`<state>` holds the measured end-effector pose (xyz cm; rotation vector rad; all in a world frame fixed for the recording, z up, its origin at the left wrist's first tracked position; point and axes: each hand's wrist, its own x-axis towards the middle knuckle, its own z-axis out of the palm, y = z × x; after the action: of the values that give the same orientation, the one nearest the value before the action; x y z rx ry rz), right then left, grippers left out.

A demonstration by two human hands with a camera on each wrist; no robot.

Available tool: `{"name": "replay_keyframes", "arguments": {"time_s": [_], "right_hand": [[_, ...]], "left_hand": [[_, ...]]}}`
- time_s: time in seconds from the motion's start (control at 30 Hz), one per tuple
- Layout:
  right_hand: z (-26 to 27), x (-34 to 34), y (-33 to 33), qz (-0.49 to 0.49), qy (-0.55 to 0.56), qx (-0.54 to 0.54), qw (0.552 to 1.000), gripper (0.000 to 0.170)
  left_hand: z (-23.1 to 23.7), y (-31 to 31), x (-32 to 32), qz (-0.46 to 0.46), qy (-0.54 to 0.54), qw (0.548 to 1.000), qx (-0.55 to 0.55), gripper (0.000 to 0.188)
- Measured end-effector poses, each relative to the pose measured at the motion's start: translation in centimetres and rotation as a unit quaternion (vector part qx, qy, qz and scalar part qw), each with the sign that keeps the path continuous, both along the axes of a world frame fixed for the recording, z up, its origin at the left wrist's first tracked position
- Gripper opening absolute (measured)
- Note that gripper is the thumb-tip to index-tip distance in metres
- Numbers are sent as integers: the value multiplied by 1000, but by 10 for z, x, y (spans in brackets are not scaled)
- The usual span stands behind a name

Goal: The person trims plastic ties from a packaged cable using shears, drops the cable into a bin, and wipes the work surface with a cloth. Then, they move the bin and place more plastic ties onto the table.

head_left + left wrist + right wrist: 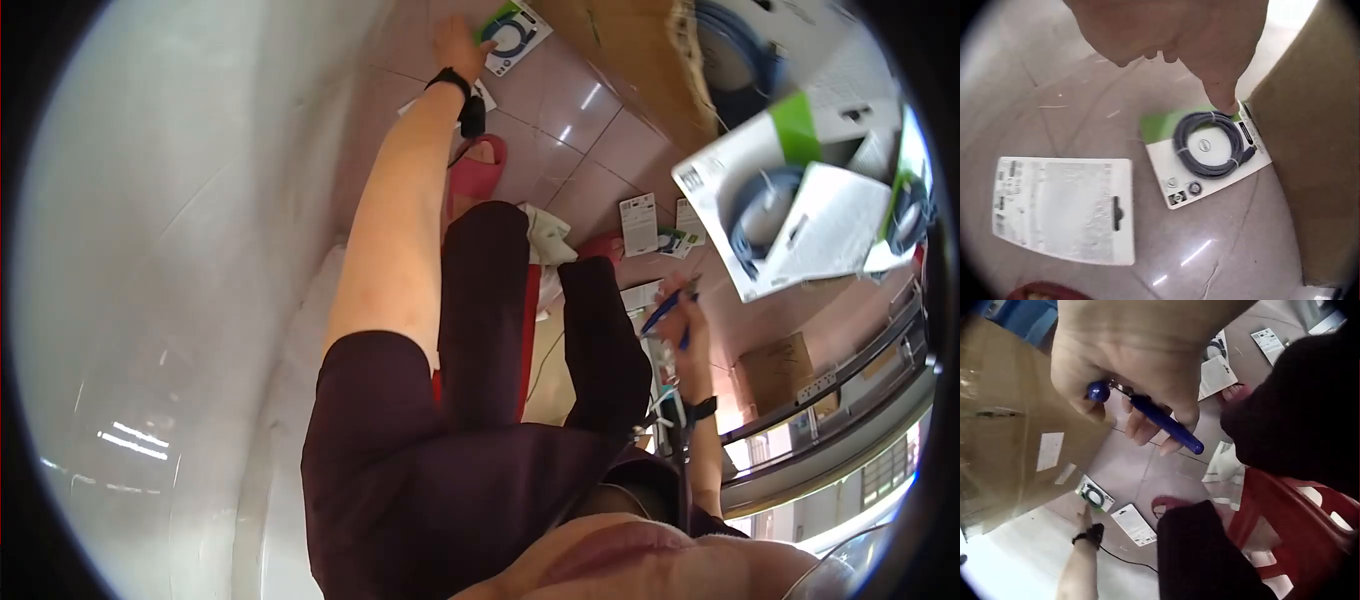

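On the floor, my left hand [458, 45] reaches down to a carded cable [1209, 145], a dark grey coil tied on a white and green card. In the left wrist view the thumb [1221, 99] lies at the card's top edge, beside the coil. The other fingers are mostly hidden behind the hand there. My right hand [1132, 356] holds blue-handled pliers [1169, 425] above the floor, near the right knee. Their handles show below the palm, with the fingers curled about them; the metal head is largely hidden.
Next to the carded cable stands a large cardboard box [1016, 425]. A second card [1063, 209] lies face down nearby. More cable packs [765, 215] are at the right, close to the head camera. A red plastic stool [1285, 512] is under the person, and a white wall [170, 300] rises at the left.
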<state>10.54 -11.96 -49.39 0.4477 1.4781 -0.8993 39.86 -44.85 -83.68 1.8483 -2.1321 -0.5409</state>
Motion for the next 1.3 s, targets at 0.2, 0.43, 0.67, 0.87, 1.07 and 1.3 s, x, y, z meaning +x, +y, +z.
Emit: {"name": "replay_keyframes", "arguments": {"time_s": [0.2,0.43,0.67,0.87,1.07,1.3], "right_hand": [[-21,37,-4,21,-53,49,997,44],[-38,51,-17,31,-48,42,997,46],[-43,65,-1,41,-54,43,997,46],[-13,58,18,-2,-12,12,1000,44],[38,85,31,14,-37,-25,999,43],[124,102,35,-46,-60,-33,997,41]], "left_hand": [[-12,-10,-12,-6,88,993,80,32],[7,16,157,5,268,879,395,39],[-8,126,122,-94,-72,979,163,39],[83,111,153,-28,150,931,332,55],[297,105,154,195,474,757,404,59],[518,-29,16,2,502,763,407,37]]}}
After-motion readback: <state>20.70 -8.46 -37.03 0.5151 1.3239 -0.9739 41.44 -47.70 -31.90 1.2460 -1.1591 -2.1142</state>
